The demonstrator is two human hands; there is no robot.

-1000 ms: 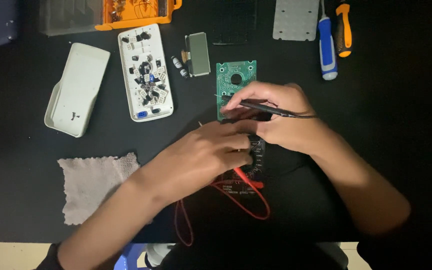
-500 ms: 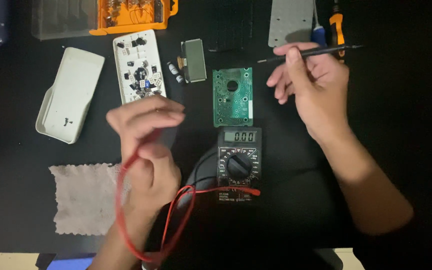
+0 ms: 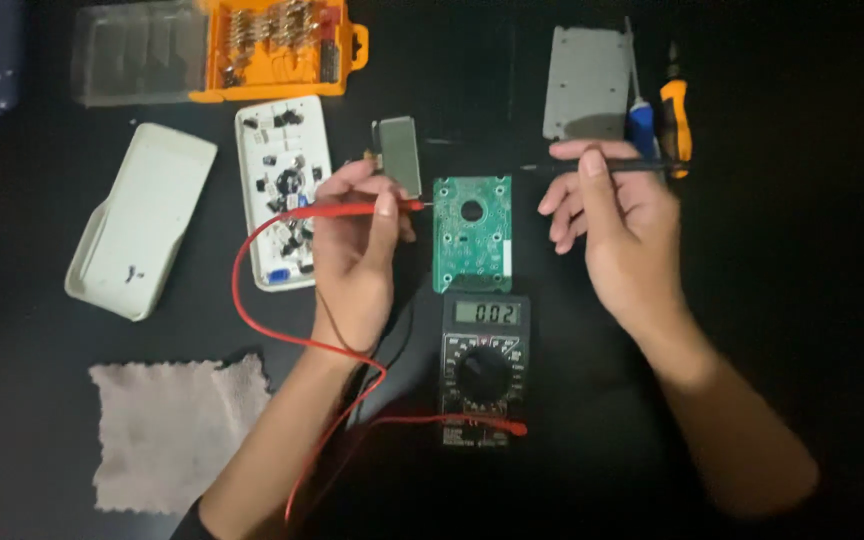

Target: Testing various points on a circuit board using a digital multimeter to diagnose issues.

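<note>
Risen from beside the multimeter (image 3: 485, 372), left hand (image 3: 354, 250) now pinches the red probe (image 3: 352, 209), its tip at the green circuit board (image 3: 472, 234) between the hands. Right hand (image 3: 620, 228) pinches the black probe (image 3: 602, 167). Beyond the left hand, an orange case (image 3: 274, 50) holds metal bits.

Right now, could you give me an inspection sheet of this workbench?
Surface: black table.
Job's things: green circuit board above a black meter.
Clutter: orange bit case, white cover, white board of parts, small screen, grey plate, two screwdrivers, grey cloth.
Grippers: left hand holds red probe; right hand holds black probe.
Cables: red lead loops to the meter.
Surroundings: nothing seen.
</note>
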